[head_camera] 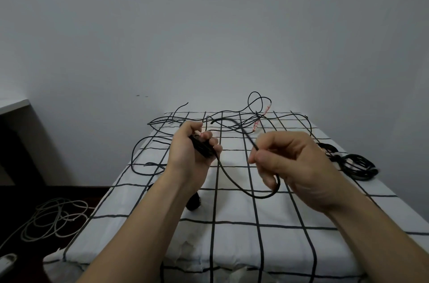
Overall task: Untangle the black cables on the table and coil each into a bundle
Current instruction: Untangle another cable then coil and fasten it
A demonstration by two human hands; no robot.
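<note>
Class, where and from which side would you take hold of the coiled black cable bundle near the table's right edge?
From above, probably, round the near arc of the coiled cable bundle: it lies flat, loops stacked, so one grip gathers all.

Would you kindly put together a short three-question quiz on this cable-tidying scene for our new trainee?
1. True or false: the left hand grips a partly wound bundle of black cable.
2. What do the fingers of the right hand pinch? A) a strand of black cable; B) a white plug; C) the edge of the cloth.
3. Fill in the gap: a finished coil lies on the table at the person's ___ side.

Key: 1 true; 2 A; 3 right.
</note>
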